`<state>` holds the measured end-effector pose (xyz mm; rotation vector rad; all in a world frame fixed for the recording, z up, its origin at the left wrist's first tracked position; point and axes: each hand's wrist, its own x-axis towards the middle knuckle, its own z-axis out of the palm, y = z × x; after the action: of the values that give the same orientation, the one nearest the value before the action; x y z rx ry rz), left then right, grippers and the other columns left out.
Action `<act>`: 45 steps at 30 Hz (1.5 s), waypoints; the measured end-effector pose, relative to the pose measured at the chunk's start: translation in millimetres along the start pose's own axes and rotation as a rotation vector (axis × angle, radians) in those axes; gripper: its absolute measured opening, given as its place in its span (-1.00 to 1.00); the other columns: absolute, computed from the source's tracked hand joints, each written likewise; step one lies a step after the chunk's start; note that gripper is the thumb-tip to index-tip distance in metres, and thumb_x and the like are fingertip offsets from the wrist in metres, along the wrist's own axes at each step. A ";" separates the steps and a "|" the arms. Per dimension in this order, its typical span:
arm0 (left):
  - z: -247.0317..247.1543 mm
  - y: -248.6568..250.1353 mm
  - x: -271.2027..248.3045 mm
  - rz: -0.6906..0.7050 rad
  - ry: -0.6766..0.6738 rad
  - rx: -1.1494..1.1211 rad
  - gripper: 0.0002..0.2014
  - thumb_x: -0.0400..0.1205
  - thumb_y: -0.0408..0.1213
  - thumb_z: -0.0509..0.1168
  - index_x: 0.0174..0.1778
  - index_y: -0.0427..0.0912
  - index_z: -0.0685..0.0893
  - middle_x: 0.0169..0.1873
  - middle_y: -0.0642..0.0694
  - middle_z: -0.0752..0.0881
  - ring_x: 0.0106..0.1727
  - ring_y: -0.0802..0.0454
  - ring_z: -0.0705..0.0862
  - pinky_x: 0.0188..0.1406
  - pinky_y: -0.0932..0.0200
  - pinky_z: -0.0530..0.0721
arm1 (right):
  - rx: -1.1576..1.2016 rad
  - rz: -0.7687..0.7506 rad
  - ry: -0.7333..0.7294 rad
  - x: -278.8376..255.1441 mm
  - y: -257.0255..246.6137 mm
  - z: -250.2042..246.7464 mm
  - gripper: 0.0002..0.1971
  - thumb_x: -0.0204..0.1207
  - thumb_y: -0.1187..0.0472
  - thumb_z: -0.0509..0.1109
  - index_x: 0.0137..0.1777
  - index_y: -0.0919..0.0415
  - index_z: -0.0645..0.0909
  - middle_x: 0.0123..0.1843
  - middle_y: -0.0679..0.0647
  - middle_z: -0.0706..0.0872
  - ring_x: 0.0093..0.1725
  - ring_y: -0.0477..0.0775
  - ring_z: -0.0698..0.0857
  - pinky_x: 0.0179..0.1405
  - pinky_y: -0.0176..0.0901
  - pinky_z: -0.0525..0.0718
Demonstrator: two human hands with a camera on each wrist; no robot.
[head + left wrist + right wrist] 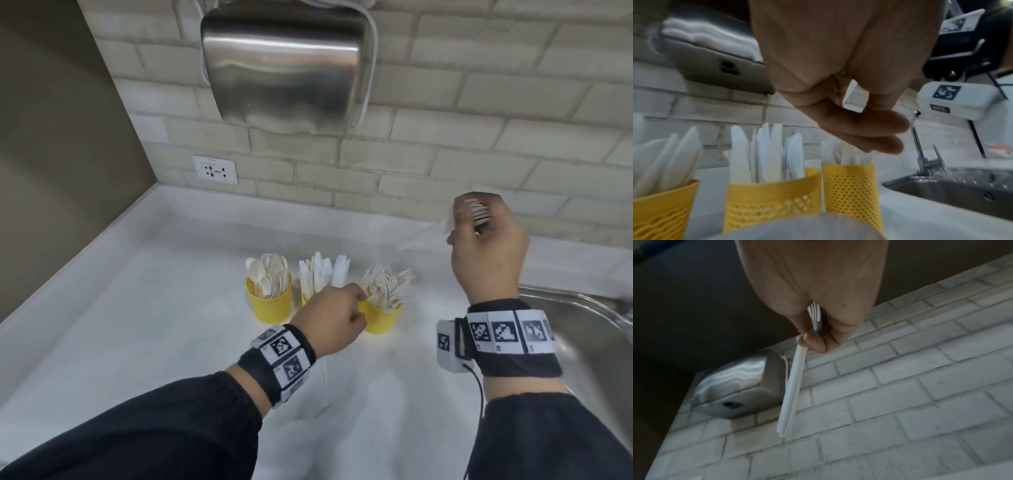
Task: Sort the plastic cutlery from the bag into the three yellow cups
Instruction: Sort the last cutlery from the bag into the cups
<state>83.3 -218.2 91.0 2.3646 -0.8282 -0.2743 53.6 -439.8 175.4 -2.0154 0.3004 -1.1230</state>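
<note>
Three yellow cups stand in a row on the white counter [137,308]. The left cup [269,308] holds spoons, the middle cup [772,199] knives, the right cup [382,320] forks. My left hand [337,317] hovers over the right cup, its fingers [875,129] loosely bent at the fork tops, and I see nothing held in it. My right hand [486,253] is raised to the right of the cups and grips a bundle of white forks [791,386], with the tines [815,313] against my palm. Clear bag plastic [448,222] shows around the bundle in the head view.
A steel dispenser [284,68] hangs on the brick wall above the cups, with a wall socket [214,169] lower left. A steel sink [582,325] lies at the right with its tap [918,142]. A brown side wall closes the left.
</note>
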 end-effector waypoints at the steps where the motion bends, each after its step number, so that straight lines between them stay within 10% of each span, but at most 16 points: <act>1: 6.7 -0.2 5.3 0.013 0.013 0.059 -0.64 0.67 -0.21 0.25 0.40 -0.12 0.63 -0.03 -0.15 0.84 -0.11 -0.16 0.81 -0.10 0.03 0.77 | -0.012 0.002 0.021 0.4 6.2 -0.1 -0.87 0.71 0.14 0.32 0.06 0.07 0.70 -0.37 -0.01 0.71 -0.37 -0.12 0.73 -0.18 -0.22 0.66; 9: 36.2 -2.9 28.7 0.019 -0.051 0.193 -0.62 0.68 -0.24 0.24 0.42 -0.02 0.71 0.03 -0.21 0.84 0.08 -0.23 0.79 0.04 0.05 0.72 | -0.082 0.012 -0.043 -9.6 56.0 27.0 -0.81 0.69 0.17 0.28 0.11 0.13 0.73 -0.11 0.03 0.79 -0.22 0.18 0.80 -0.08 0.10 0.76; 14: 46.8 -4.5 31.5 0.089 -0.033 0.280 -0.69 0.70 -0.20 0.21 0.26 0.05 0.78 -0.11 -0.21 0.83 -0.03 -0.27 0.78 -0.07 -0.03 0.75 | -0.181 -0.099 -0.161 -12.8 62.3 37.0 -0.86 0.69 0.37 0.33 0.07 0.27 0.74 -0.04 0.11 0.82 -0.06 0.03 0.70 -0.01 -0.50 0.45; 22: 56.6 -13.0 31.6 0.097 0.065 0.391 -0.53 0.76 -0.09 0.14 0.64 0.18 0.44 -0.21 -0.19 0.78 -0.13 -0.26 0.76 -0.26 0.05 0.62 | -0.226 -0.092 -0.318 -11.8 68.1 44.5 -0.85 0.72 0.36 0.30 0.06 0.28 0.71 -0.10 0.02 0.75 -0.17 0.01 0.61 -0.14 -0.43 0.39; 29: 52.3 -15.9 34.2 0.075 0.035 0.387 -0.70 0.79 0.00 0.16 0.18 0.00 0.76 -0.07 -0.09 0.81 -0.05 -0.20 0.78 -0.16 0.04 0.65 | -0.229 -0.083 -0.378 -12.0 64.0 46.1 -0.87 0.73 0.34 0.31 0.06 0.26 0.70 -0.16 -0.07 0.68 -0.21 0.01 0.58 -0.21 -0.51 0.37; 37: 51.8 -17.0 27.5 0.096 0.056 0.371 -0.69 0.78 0.00 0.18 0.11 -0.02 0.82 -0.07 -0.06 0.78 -0.06 -0.14 0.76 -0.19 0.06 0.66 | -0.188 -0.107 -0.385 -21.2 50.9 46.2 -0.85 0.73 0.34 0.30 0.11 0.26 0.71 -0.09 -0.03 0.73 -0.19 -0.21 0.51 -0.11 -0.70 0.37; 45: 50.7 -18.3 25.7 0.102 0.068 0.322 -0.72 0.75 -0.04 0.20 -0.13 -0.05 0.74 -0.28 0.02 0.63 -0.17 -0.12 0.72 -0.32 0.09 0.54 | -0.350 -0.070 -0.674 -30.6 53.7 55.7 -0.78 0.79 0.24 0.21 0.12 0.29 0.68 -0.07 0.20 0.79 -0.09 0.24 0.71 -0.08 0.00 0.59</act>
<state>93.4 -247.3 39.8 2.5988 -1.0202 -0.0174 89.1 -429.4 100.8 -2.5938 0.0762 -0.3885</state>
